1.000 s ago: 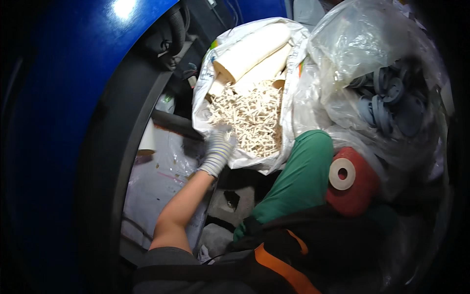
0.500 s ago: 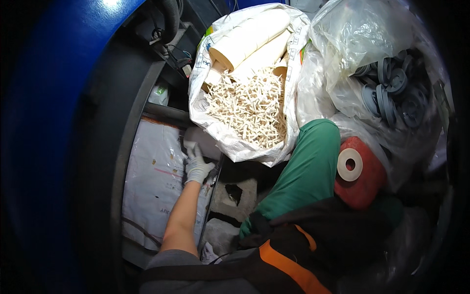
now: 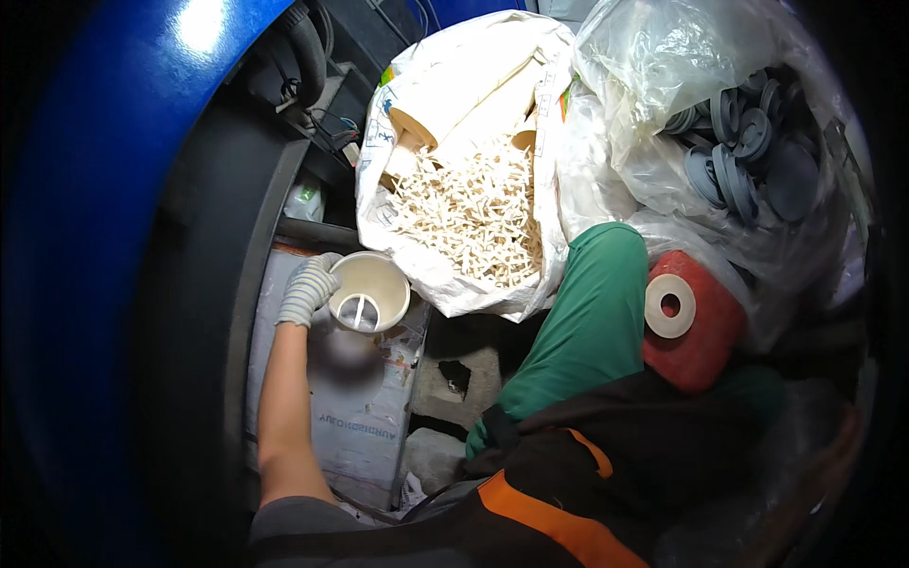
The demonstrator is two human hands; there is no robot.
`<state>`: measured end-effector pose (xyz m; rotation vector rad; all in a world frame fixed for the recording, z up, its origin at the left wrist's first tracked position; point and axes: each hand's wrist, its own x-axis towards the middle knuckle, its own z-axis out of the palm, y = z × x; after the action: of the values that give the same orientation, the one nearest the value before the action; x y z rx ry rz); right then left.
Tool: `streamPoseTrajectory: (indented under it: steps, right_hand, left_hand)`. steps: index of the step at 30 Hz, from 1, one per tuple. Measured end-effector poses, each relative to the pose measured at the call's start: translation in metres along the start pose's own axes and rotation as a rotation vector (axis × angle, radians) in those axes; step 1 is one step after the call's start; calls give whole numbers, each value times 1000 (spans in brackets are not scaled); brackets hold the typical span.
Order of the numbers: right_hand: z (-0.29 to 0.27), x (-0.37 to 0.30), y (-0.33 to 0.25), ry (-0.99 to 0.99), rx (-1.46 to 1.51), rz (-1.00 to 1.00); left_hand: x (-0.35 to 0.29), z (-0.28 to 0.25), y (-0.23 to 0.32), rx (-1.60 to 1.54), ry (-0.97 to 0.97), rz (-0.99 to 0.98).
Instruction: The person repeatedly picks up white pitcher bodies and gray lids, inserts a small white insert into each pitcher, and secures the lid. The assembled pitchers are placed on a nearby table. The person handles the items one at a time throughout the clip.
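My left hand (image 3: 311,288), in a striped white knit glove, is closed on the left rim of a white, round, tub-like plastic part (image 3: 391,284). Its hollow inside faces up, and a round opening low in it is crossed by a thin white bar. The part is above a pale printed, plastic-covered surface (image 3: 350,417), on which a dark shadow falls. Just beyond and to the right stands a white woven sack (image 3: 445,295), holding many small cream-coloured pieces (image 3: 469,213) and large cream tubes (image 3: 464,95). My right hand is out of view.
Clear plastic bags (image 3: 653,57) with grey round caps (image 3: 755,134) lie at far right. By my green-trousered knee (image 3: 597,284) a pale ring (image 3: 669,306) rests on a red object (image 3: 710,327). A concrete block (image 3: 469,383), dark metal framing and a blue curved panel (image 3: 104,189) are near.
My left hand was reaching with fingers stretched toward the pale part. Now it grips the rim, has shifted left and nearer, and the part's hollow inside shows. The view has turned slightly.
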<state>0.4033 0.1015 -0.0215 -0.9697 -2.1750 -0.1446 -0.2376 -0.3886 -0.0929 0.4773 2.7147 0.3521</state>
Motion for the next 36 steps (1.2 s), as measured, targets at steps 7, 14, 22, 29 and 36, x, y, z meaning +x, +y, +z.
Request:
streamPoseTrajectory:
  steps: [7, 14, 22, 29, 36]
  right_hand:
    - [107, 8, -275, -1069, 1154, 221]
    - [123, -11, -264, -757, 1008, 272]
    - [105, -69, -182, -446, 1378, 779]
    - [127, -122, -142, -738, 1457, 791]
    - [80, -29, -155, -607, 1155, 36]
  left_hand:
    - [-108, -55, 200, 25, -248, 383]
    - [-128, -22, 301, -524, -273, 794]
    - [-91, 61, 333, -837, -578, 646]
    - [-110, 95, 378, -1006, -244, 1213]
    - [-151, 106, 401, -329, -580, 1687]
